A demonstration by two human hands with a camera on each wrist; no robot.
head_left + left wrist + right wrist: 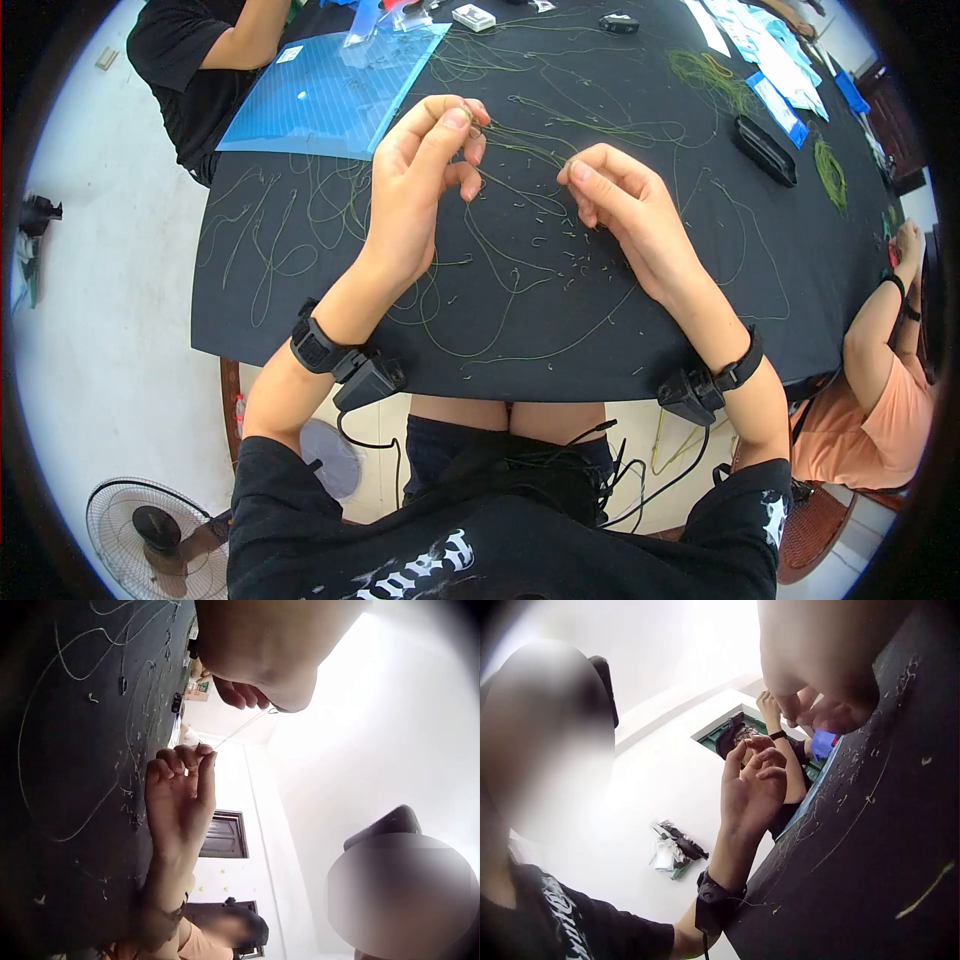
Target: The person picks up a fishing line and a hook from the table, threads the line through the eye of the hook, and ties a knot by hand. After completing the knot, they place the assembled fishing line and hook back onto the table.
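Both hands are raised over the front of the black table. My left hand [415, 185] pinches thin green fishing line between thumb and index finger. At its fingertips, a small hook-shaped curl [273, 711] shows in the left wrist view. My right hand [635, 215] pinches the same line between thumb and forefinger, its other fingers curled in. Strands of fishing line [525, 147] stretch between the two hands. Below them, several small fish hooks [538, 241] lie scattered on the cloth, with looped line [470, 353] around them.
The black table [600, 360] carries more loose line at the left and right. A blue plastic sheet [310, 95] lies at the back left. At the back right are a black case [765, 150] and a green line coil [830, 177]. Other people sit at both sides.
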